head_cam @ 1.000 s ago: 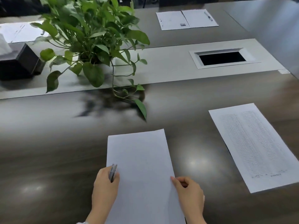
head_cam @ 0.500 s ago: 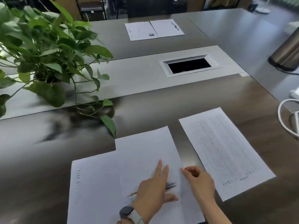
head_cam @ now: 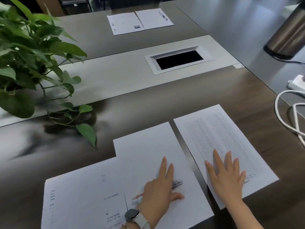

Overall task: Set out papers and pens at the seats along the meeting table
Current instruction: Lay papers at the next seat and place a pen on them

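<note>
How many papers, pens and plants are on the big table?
White paper sheets: 5, three near the hands, two across the table
Pens: 2, a dark one under the left hand, one on the far sheet
Green leafy plants: 1
Total: 8

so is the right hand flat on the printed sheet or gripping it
Flat: the right hand lies palm down, fingers spread, on the printed sheet, pinching no edge.

On your left a leafy green pothos plant (head_cam: 31, 63) trails over the table's pale centre strip (head_cam: 115, 80) — beside it, a rectangular cable hatch (head_cam: 179, 60). Far right: a steel bin (head_cam: 287, 37), white cables (head_cam: 287, 116) and a power strip (head_cam: 297, 82).
</note>
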{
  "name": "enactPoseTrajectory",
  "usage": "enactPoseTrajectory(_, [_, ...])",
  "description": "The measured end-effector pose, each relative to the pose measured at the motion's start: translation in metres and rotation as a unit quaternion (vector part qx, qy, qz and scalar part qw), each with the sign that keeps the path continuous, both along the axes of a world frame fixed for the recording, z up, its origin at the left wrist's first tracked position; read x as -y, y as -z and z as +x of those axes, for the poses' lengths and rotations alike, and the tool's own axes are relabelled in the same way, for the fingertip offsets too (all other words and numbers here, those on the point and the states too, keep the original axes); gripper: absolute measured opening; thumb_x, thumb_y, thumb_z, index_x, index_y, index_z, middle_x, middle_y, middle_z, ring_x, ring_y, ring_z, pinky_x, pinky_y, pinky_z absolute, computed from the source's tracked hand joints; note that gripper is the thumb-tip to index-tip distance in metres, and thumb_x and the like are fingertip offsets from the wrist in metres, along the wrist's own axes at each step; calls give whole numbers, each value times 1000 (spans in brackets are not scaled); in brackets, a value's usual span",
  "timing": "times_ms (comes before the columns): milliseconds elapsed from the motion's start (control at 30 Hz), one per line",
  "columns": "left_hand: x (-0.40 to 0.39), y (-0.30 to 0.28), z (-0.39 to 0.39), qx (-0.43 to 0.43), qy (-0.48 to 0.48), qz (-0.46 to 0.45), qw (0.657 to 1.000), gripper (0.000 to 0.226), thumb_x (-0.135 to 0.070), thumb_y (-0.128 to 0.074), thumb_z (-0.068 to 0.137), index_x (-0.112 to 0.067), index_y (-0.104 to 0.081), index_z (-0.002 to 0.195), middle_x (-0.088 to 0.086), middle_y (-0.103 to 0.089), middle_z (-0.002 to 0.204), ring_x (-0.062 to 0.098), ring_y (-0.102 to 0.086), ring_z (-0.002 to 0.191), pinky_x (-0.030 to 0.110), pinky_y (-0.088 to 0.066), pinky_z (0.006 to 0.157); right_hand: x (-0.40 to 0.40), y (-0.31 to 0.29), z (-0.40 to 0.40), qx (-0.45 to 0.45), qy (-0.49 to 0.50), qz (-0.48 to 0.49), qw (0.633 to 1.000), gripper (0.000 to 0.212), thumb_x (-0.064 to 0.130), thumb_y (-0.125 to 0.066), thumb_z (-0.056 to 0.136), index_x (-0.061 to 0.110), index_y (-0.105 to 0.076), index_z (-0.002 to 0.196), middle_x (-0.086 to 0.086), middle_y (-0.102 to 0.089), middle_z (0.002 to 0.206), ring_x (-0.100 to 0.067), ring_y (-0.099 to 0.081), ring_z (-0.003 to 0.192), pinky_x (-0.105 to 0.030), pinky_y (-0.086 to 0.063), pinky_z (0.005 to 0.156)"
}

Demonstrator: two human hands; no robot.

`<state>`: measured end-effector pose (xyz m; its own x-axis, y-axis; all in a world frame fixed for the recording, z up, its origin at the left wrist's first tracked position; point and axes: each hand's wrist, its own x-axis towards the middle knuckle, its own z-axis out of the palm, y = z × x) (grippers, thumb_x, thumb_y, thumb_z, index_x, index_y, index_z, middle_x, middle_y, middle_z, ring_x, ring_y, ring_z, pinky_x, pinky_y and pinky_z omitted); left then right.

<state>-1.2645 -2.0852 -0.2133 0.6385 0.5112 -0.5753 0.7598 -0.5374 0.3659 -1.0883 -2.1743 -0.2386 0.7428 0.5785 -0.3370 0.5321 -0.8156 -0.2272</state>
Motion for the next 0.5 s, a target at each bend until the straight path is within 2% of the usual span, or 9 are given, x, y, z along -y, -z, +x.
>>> enactPoseTrajectory(233, [3, -3, 20, 0, 8, -7, 1000, 91, -49, -54, 87, -22, 4, 151, -2, 30, 155, 29, -57, 113, 38, -47, 91, 5, 4, 9, -1, 1, 9, 1000, 73, 65, -11, 79, 39, 0, 146, 0, 14, 159, -25, 17, 145, -53, 11, 113])
enactPoseTrajectory(500, [5, -3, 27, -12, -1, -9, 1000, 93, -49, -55, 86, -24, 7, 150, -4, 31, 154, 26, -56, 118, 35, -46, 97, 5, 5, 11, -3, 1, 14, 1000, 73, 64, -13, 79, 39, -1, 146, 0, 15, 158, -24, 19, 144, -51, 14, 113])
